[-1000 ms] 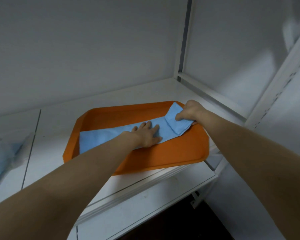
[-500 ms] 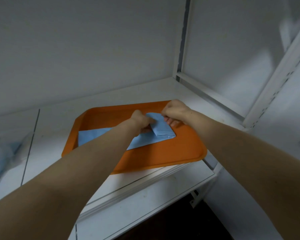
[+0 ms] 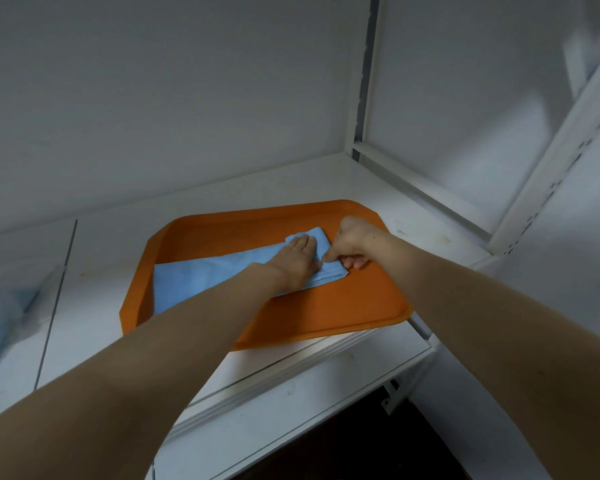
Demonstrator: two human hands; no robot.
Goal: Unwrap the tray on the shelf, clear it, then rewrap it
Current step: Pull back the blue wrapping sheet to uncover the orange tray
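Observation:
An orange tray (image 3: 343, 306) lies on the white shelf (image 3: 222, 202), its front edge near the shelf's lip. A light blue wrap (image 3: 201, 275), folded into a long strip, lies across the tray's middle. My left hand (image 3: 297, 259) presses flat on the strip's right part, fingers straight. Just right of it, my right hand (image 3: 352, 245) pinches the folded right end of the wrap between thumb and curled fingers. My left forearm hides the strip's lower edge.
A clear plastic bag with blue material (image 3: 4, 306) sits at the far left of the shelf. A white upright post (image 3: 548, 161) and the side wall close in on the right. A lower ledge (image 3: 291, 410) juts out below the tray.
The wrap's right end has been folded over to the left. My left hand went from curled at the fold to flat on top of it. My right hand shifted slightly right, still pinching the end.

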